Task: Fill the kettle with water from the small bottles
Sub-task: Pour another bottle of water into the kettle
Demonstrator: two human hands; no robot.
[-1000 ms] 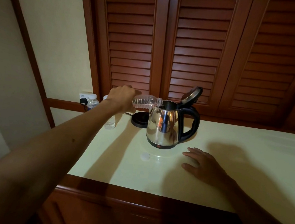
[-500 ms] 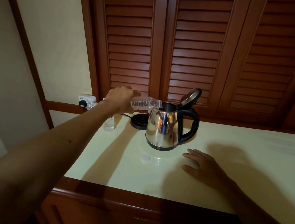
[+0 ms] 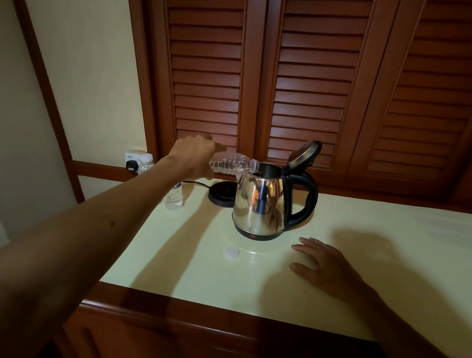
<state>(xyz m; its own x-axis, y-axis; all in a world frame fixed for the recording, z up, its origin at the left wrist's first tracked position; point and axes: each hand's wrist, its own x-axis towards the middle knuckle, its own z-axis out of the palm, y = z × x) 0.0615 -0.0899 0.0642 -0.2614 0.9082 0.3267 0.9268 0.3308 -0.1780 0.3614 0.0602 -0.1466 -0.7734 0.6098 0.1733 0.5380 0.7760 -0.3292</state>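
Kettle [image 3: 261,205], steel with a black handle, stands on the pale countertop [image 3: 367,252] with its lid [image 3: 303,154] tipped up. The left hand [image 3: 195,155] grasps a small bottle [image 3: 232,164] lying almost level, its mouth at the kettle's open rim. The right hand [image 3: 326,264] rests flat with loose fingers in front of the kettle, holding nothing. A white cap [image 3: 232,252] lies just before the kettle; the black base [image 3: 222,196] sits behind its left side. Two more bottles [image 3: 174,197] stand further left.
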